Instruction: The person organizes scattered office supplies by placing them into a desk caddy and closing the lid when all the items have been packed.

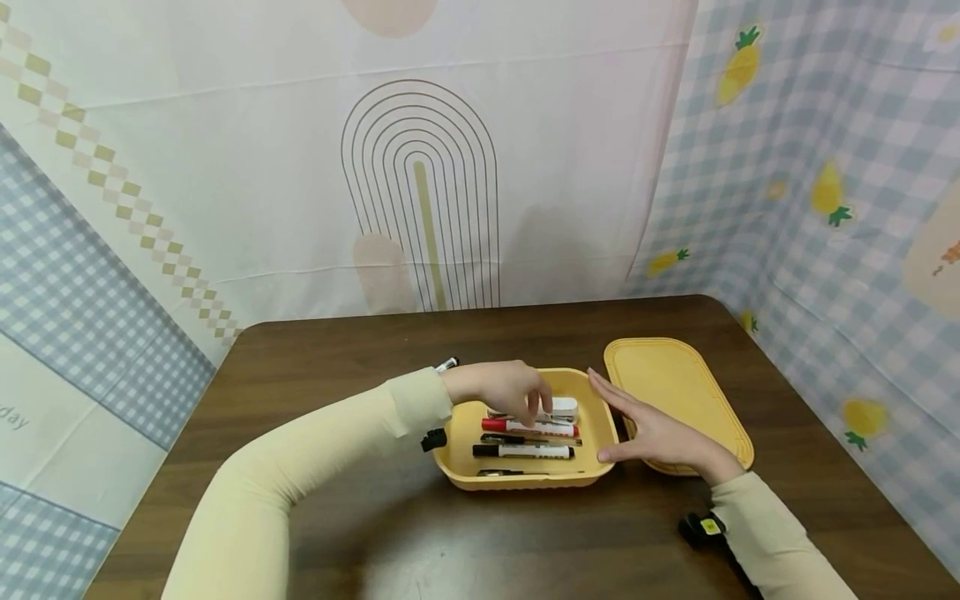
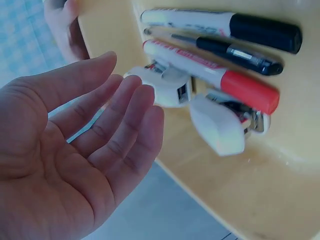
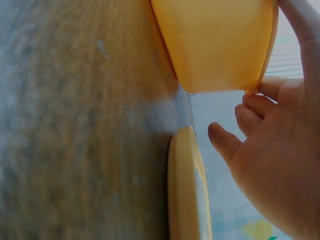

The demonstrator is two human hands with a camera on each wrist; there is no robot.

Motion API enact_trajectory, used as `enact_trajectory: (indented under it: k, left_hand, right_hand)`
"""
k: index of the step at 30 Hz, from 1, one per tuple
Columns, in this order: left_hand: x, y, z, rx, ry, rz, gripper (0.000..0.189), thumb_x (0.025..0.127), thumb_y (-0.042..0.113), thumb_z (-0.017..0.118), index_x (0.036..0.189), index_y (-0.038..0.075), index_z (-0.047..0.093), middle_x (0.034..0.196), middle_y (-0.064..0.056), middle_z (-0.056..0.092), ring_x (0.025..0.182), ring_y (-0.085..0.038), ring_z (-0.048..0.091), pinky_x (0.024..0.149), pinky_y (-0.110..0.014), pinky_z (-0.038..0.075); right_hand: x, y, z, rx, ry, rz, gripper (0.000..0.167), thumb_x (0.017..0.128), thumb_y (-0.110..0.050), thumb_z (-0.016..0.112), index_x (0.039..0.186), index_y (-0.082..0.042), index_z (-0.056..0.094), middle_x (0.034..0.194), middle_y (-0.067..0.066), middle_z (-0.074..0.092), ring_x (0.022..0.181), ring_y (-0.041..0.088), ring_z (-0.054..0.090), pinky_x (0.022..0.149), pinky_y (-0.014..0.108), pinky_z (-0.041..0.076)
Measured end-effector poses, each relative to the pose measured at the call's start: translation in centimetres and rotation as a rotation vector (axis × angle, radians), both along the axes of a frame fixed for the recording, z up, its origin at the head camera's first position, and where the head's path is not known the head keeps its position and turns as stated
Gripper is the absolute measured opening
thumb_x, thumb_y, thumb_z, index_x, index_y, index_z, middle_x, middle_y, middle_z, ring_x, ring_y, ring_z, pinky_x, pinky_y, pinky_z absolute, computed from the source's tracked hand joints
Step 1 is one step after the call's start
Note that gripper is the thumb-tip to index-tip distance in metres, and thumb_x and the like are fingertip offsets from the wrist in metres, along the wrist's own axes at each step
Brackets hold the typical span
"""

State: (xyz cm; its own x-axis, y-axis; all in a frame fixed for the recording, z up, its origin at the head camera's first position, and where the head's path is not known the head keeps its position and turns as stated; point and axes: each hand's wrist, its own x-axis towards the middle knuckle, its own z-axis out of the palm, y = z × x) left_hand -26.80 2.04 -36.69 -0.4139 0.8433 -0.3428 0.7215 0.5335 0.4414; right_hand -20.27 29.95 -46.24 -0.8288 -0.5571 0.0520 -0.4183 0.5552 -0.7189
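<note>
My left hand (image 1: 513,390) hovers over a yellow plastic box (image 1: 600,454), its fingers loosely bent with nothing between them in the left wrist view. Inside the box lie a red-capped marker (image 2: 210,75), a black-capped marker (image 2: 220,27) and a black pen (image 2: 230,54). Beside them are two white objects that look like small staplers (image 2: 217,125). Another thin pen (image 1: 517,472) lies along the near wall. My right hand (image 1: 645,429) is at the box's right end, thumb and fingers spread, with fingertips touching the rim in the right wrist view.
A yellow lid (image 1: 682,400) lies flat on the brown table (image 1: 330,525), right of the box and partly under my right hand. A marker (image 1: 447,364) pokes out behind my left sleeve. Patterned cloth (image 1: 570,167) hangs behind the table.
</note>
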Motion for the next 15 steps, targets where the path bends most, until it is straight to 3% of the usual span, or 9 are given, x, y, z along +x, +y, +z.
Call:
enact_trajectory:
  k: [5,15]
  left_hand:
    - [-0.6,-0.5,0.9,0.051,0.017,0.016,0.033,0.093,0.013,0.071,0.126,0.006,0.069,0.107,-0.005,0.071,0.093,-0.011,0.064,0.080,-0.026,0.053]
    - [-1.4,-2.7,3.1,0.153,0.079,0.071,0.029,0.094,0.017,0.072,0.122,0.011,0.070,0.104,0.000,0.072,0.092,-0.009,0.065,0.079,-0.027,0.052]
  right_hand:
    - [0.2,0.0,0.3,0.019,0.002,-0.008,0.110,0.084,-0.037,0.083,0.163,-0.033,0.006,0.169,0.002,0.005,0.150,0.037,0.014,0.111,0.066,0.026]
    - [0.3,-0.3,1.1,0.050,0.018,-0.013,0.111,0.082,-0.039,0.084,0.163,-0.028,0.009,0.169,0.002,0.004,0.151,0.036,0.013,0.112,0.064,0.025]
